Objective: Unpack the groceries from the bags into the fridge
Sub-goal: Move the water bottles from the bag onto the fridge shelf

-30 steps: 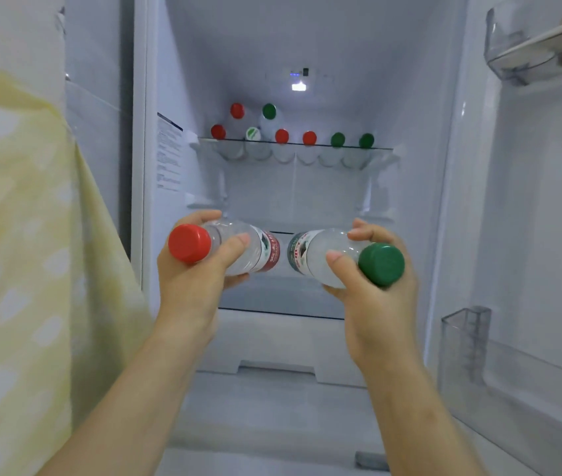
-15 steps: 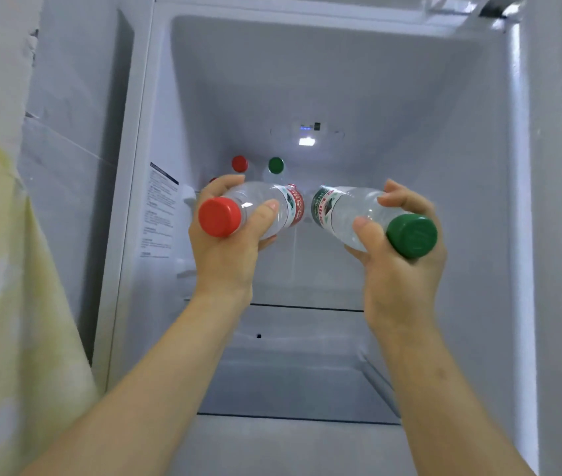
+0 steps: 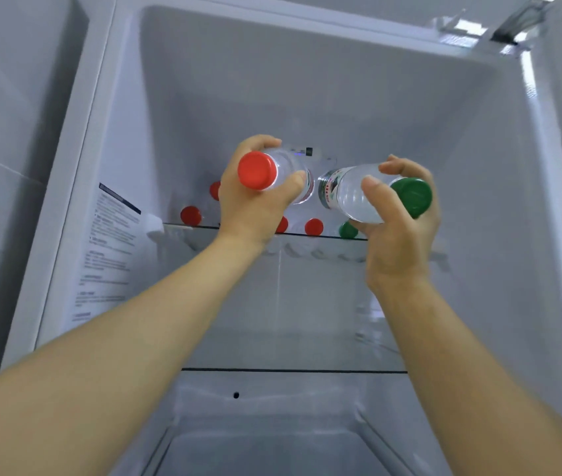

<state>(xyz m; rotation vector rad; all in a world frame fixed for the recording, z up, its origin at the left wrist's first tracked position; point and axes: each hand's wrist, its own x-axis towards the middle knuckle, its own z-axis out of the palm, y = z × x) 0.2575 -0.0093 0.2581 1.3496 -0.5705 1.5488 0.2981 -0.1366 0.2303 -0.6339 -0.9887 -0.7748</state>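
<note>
My left hand [image 3: 253,207] grips a clear water bottle with a red cap [image 3: 258,170], held lying flat with the cap toward me. My right hand [image 3: 398,231] grips a second clear bottle with a green cap [image 3: 411,196], also on its side. Both bottles are raised inside the open fridge, just above the front edge of the top glass shelf [image 3: 327,236]. Several bottles lie on that shelf, their red caps [image 3: 191,215] and one green cap [image 3: 348,230] facing me; my hands hide some of them.
The white fridge interior surrounds my arms, with a label sticker [image 3: 108,249] on the left wall. A lower glass shelf [image 3: 293,370] sits below, and a drawer [image 3: 265,451] under it. The fridge ceiling [image 3: 307,80] is close above the bottles.
Both hands have lifted the bottles from lower-shelf height up to the top shelf and pushed them further in. My view has tilted upward, so the yellow bag and the door bins are out of sight.
</note>
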